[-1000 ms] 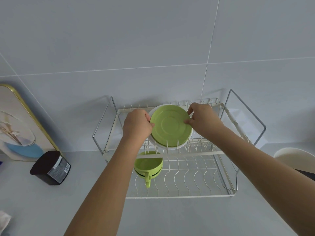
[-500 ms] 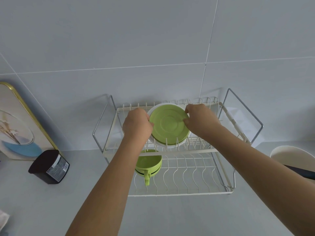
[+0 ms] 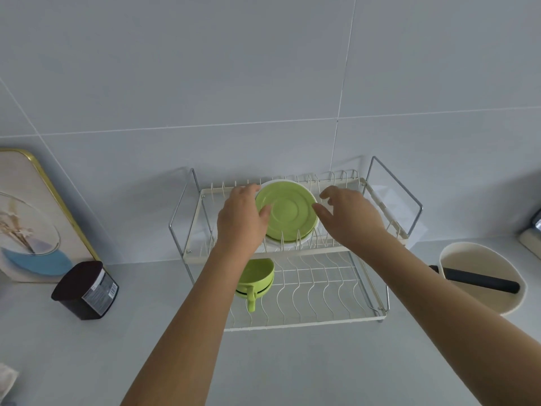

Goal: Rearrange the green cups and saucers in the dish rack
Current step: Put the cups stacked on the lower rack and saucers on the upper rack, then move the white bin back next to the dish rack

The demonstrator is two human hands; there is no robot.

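Observation:
A green saucer (image 3: 288, 212) stands on edge in the upper tier of the white wire dish rack (image 3: 325, 250), with a white-rimmed dish right behind it. My left hand (image 3: 241, 218) grips the saucer's left edge, thumb on its face. My right hand (image 3: 348, 213) hovers just off the saucer's right edge, fingers spread and holding nothing. On the lower tier sit green cups (image 3: 256, 278), stacked, one handle pointing toward me; my left forearm partly hides them.
A dark jar (image 3: 86, 290) with a label stands on the counter at the left, below a gold-framed picture (image 3: 32, 221) leaning on the tiled wall. At the right sits a cream bowl (image 3: 483, 278) with a black handle across it. The rack's chrome side frames rise above the upper tier.
My right hand has let go of the saucer's right edge and opened, moving slightly right. My left hand keeps its hold. The saucer now stands lower in the slots.

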